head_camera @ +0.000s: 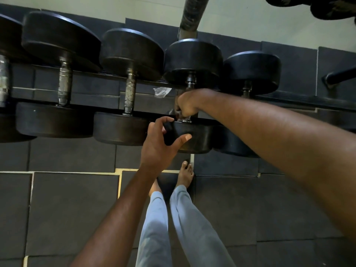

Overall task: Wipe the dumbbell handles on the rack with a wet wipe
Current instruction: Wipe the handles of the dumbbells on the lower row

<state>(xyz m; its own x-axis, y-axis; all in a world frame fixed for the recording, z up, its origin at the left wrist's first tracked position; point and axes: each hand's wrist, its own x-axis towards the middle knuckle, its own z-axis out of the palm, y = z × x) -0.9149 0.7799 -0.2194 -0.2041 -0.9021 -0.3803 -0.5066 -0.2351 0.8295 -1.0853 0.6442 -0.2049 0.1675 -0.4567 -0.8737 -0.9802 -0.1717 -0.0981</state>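
1. Landmark: the gripped dumbbell [192,97], fourth from the left in a row of dumbbells lying across the rack [289,99], near and far heads black.
2. Right hand [185,106]: fingers curled and clamped round the handle of the gripped dumbbell, between its two heads. A pale scrap shows at the fingers; whether it is the wet wipe cannot be told.
3. Left hand [163,141]: fingers and thumb spread apart, cupping the near head [194,136] of the gripped dumbbell at its left edge.
4. Left of the gripped dumbbell: neighbouring dumbbell with bare knurled handle [130,93], untouched.
5. Between those two handles, behind the rack rail: a crumpled white piece [161,91].
6. Below the gripped dumbbell: bare feet [185,174] on the dark floor mats [73,209].
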